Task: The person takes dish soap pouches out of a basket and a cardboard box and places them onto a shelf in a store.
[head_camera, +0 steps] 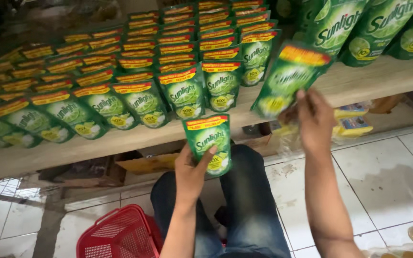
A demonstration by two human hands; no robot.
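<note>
My left hand [192,169] grips a small green soap pouch [210,143] with a red and yellow top band, held upright just below the wooden shelf [120,141]. My right hand [314,119] holds a second green pouch [290,79], tilted and blurred, over the right part of the shelf. Several rows of the same small green pouches [144,102] stand packed on the shelf to the left of both hands.
Larger green refill bags [383,26] lean at the back right of the shelf. A red plastic basket [120,236] sits on the tiled floor by my knees. Yellow packages [352,124] lie under the shelf, and a cardboard piece [146,164] rests beneath it.
</note>
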